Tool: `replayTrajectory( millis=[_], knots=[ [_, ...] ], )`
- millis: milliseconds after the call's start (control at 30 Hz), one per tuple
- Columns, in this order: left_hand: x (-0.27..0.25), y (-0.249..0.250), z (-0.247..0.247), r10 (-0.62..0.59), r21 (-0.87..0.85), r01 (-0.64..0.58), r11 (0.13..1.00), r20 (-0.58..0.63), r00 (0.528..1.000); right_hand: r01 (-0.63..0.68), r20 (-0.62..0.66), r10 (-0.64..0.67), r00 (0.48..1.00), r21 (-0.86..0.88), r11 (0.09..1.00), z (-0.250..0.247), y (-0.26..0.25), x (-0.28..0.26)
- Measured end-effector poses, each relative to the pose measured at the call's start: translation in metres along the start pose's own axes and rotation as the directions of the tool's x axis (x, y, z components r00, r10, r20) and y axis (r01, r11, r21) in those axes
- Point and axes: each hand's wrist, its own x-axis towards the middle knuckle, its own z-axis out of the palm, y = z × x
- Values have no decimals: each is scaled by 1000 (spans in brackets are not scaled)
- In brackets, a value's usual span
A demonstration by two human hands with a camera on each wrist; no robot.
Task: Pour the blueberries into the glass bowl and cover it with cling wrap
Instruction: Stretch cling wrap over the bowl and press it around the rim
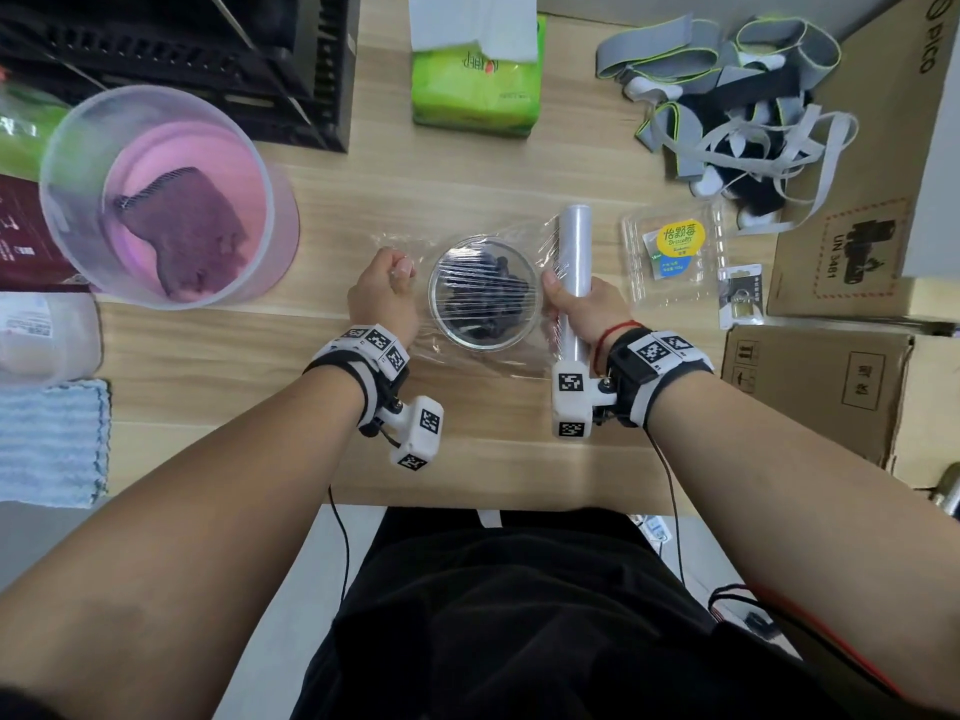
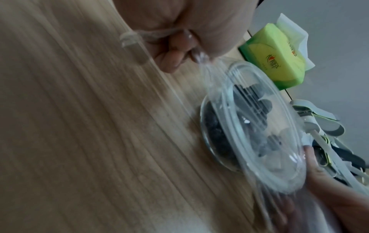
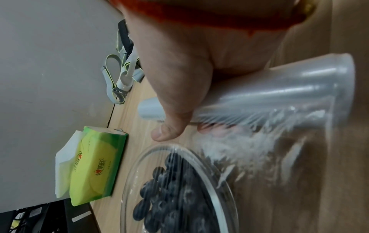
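Note:
A round glass bowl (image 1: 435, 309) (image 2: 205, 132) (image 3: 127, 195) stands mid-table with dark blueberries (image 1: 496, 275) (image 2: 215, 129) (image 3: 169, 197) inside. A sheet of cling wrap (image 1: 457, 236) (image 2: 211, 74) (image 3: 249, 141) is stretched over it. My left hand (image 1: 384, 291) (image 2: 179, 47), just left of the bowl, pinches the sheet's free end in curled fingers. My right hand (image 1: 582, 304) (image 3: 179, 94), just right of the bowl, grips the cling wrap roll (image 1: 575, 241) (image 3: 289, 88), which lies pointing away from me. The empty blueberry punnet (image 1: 675, 252) lies right of the roll.
A clear tub with a pink base and a dark cloth (image 1: 166, 200) stands at the left. A green tissue pack (image 1: 475, 75) (image 2: 279, 63) (image 3: 93, 165) lies behind the bowl. Grey straps (image 1: 727, 106), cardboard boxes (image 1: 857, 200) and a small padlock pack (image 1: 740, 298) crowd the right. A folded towel (image 1: 52, 439) lies at the near left.

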Motion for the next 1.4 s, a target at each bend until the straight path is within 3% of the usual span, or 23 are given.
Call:
replayTrajectory(
  millis=[167,367,500,667,800,867,967,1033,1100,1233,1400],
  knots=[
    [2,-2,8,28,42,-29,999,18,999,9,-1,-9,1000,29,1000,2,0,2],
    [1,3,10,26,263,-46,964,79,997,-2,-41,6,999,95,995,7,-1,1],
    [5,4,8,67,266,-94,959,109,992,-6,-60,11,998,89,996,8,0,3],
    [12,14,-1,-94,75,90,993,43,995,-8,-53,13,998,97,995,8,-3,2],
    [21,23,-16,-321,-37,322,946,36,946,-16,-52,22,998,99,995,9,-2,3],
    [25,25,-24,-340,-51,342,938,38,940,-12,-49,17,999,104,995,9,-1,4],
    [27,43,-33,-151,-4,151,988,-9,988,-12,-51,17,999,111,994,8,-1,5],
    [24,61,-29,43,4,-44,999,87,995,-12,-53,18,998,110,994,9,0,6],
    [19,72,-18,156,31,-167,986,224,962,-16,-52,22,998,108,994,9,0,6],
    [18,74,-4,244,158,-299,941,297,923,-8,-57,14,998,106,994,7,2,6],
    [24,71,-4,277,159,-339,927,317,907,-11,-80,19,997,90,996,-4,6,7]
  ],
)
